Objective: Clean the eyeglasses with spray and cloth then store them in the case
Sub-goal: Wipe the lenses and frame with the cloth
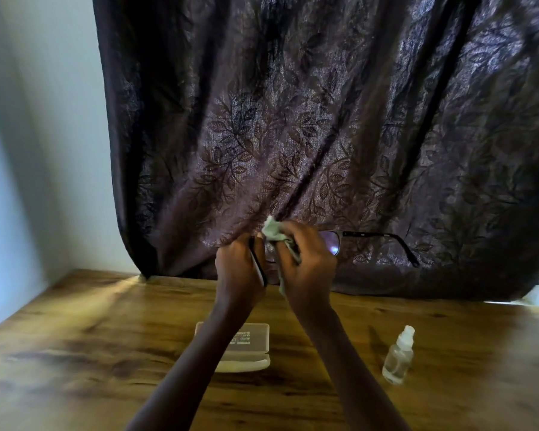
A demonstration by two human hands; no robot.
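Observation:
I hold the dark-framed eyeglasses (335,242) up in the air above the table, in front of the curtain. My left hand (238,269) grips the frame's left end, with that temple running down along my fingers. My right hand (308,262) pinches a pale green cloth (273,231) around the left lens. The right lens and right temple stick out uncovered to the right. A beige glasses case (246,345) lies shut on the table below my arms. A small clear spray bottle (399,356) stands to its right.
The wooden table (106,353) spreads across the lower view, its left edge near a pale wall (38,150). A dark leaf-patterned curtain (324,119) hangs right behind the table's far edge.

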